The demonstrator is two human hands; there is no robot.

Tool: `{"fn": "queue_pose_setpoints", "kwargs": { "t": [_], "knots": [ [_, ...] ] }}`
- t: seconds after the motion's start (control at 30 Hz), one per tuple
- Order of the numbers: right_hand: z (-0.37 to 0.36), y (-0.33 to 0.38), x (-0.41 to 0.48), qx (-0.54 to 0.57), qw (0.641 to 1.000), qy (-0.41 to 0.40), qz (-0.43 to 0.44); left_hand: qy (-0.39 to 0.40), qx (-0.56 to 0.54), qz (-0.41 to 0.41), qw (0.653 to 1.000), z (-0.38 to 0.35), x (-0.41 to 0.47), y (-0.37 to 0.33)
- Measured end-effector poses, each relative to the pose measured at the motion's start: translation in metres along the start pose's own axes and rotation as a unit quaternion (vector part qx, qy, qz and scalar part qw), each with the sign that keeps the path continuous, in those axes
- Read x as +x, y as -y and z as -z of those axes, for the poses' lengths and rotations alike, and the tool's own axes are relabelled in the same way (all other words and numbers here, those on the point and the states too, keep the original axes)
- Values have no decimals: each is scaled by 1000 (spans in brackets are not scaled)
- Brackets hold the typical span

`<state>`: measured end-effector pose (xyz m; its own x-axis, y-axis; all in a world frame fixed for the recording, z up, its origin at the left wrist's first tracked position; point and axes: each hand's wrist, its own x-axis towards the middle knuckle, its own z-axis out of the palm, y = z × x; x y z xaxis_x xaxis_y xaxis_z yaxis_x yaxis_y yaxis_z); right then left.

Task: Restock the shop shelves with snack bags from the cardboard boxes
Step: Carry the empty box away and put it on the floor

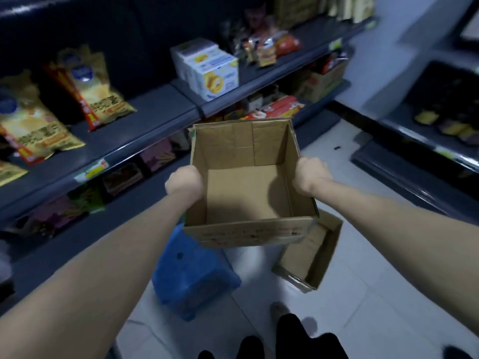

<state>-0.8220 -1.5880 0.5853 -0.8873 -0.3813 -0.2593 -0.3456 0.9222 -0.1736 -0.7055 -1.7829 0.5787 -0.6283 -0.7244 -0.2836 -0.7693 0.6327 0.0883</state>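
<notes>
I hold an open cardboard box (246, 193) in the air in front of me; nothing lies inside it. My left hand (184, 183) grips its left wall and my right hand (309, 174) grips its right wall. A second open cardboard box (309, 251) lies on the floor just below and to the right, also with nothing visible inside. Yellow snack bags (90, 86) lean on the dark shelf (145, 117) at the left.
A blue plastic stool (191, 275) stands on the white tiled floor under the held box. White cartons (210, 71) and small packets sit further along the shelf. Lower shelves hold more packs. Another dark display (414, 151) stands at the right. My feet show at the bottom.
</notes>
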Motion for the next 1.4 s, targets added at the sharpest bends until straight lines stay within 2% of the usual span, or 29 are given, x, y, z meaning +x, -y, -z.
{"fn": "queue_pose_setpoints", "kwargs": {
  "t": [0.2, 0.47, 0.63, 0.8, 0.93, 1.1, 1.23, 1.4],
  "knots": [
    [28, -109, -36, 47, 992, -33, -116, -6, 39, -131, 991, 7, -27, -118],
    [36, -252, -91, 95, 965, -40, -242, 10, 103, -269, 958, -22, -90, -266],
    [27, -336, -135, 114, 941, -33, -315, 31, 160, -352, 922, -53, -143, -347],
    [6, -387, -195, 149, 900, -5, -410, 63, 203, -442, 872, -92, -192, -403],
    [-11, -405, -251, 179, 856, 10, -485, 86, 244, -532, 806, -117, -234, -439],
    [-45, -412, -342, 208, 780, -4, -590, 96, 288, -637, 709, -154, -325, -465],
    [-74, -402, -436, 233, 711, 2, -664, 133, 337, -706, 609, -191, -417, -460],
    [-118, -382, -566, 292, 580, -14, -760, 136, 390, -782, 467, -237, -558, -425]
  ]
}}
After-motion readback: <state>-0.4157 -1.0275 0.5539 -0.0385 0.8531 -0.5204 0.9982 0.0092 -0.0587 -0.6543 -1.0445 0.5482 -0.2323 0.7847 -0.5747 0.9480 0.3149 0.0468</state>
